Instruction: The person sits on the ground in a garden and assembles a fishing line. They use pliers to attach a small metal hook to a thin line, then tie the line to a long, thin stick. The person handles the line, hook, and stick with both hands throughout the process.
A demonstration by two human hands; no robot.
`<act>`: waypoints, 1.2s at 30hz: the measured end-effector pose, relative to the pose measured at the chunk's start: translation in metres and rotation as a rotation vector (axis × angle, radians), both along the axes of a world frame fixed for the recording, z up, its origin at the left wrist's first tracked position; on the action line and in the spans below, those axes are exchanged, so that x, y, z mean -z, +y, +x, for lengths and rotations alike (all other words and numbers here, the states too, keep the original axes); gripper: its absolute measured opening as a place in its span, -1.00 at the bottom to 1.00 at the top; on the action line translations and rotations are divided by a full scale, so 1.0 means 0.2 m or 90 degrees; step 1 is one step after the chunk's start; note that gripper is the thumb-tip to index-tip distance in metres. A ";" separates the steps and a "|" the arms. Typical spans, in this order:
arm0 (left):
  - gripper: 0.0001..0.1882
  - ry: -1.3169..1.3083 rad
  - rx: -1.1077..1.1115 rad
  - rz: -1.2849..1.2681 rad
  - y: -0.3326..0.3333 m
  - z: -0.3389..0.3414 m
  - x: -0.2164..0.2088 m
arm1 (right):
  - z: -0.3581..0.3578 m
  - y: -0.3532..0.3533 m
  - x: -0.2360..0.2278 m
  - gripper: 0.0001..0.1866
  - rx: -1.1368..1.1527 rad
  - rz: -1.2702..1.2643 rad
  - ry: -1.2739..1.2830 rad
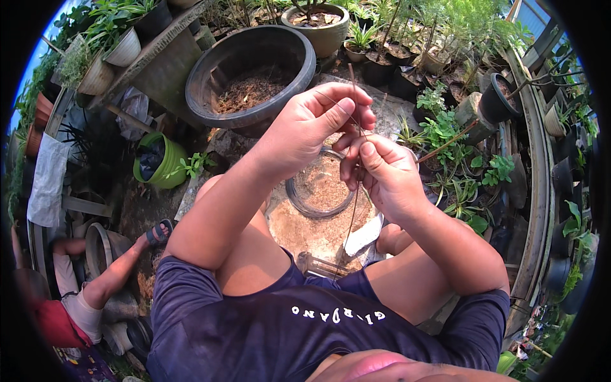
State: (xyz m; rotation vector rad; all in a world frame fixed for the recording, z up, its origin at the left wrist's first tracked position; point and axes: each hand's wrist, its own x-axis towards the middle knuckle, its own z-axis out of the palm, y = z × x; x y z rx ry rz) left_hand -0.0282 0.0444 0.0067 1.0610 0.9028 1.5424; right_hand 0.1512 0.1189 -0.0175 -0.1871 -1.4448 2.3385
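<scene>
A long, thin brown stem (351,72) stands roughly upright in front of me, running down between my hands toward my lap. My left hand (315,124) is closed around its upper part, thumb and fingers bent in. Just below and to the right, my right hand (387,169) pinches the same stem, thumb pressed against the fingers. A fine dark strand, possibly wire, slants by the left fingers; its full path is hidden. On the ground beneath lies a coil of dark wire (304,207), partly covered by my right hand.
A large black round pot (304,71) with some soil stands ahead. To the left is a green bucket (172,167) holding black plastic. Potted plants (439,121) crowd the right and far side. Another person's leg (118,274) shows at lower left. A white object (364,237) lies near my foot.
</scene>
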 end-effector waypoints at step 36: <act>-0.77 0.170 -0.261 0.052 -0.05 0.12 -0.07 | -0.02 -0.10 -0.03 -0.63 0.091 0.036 -0.184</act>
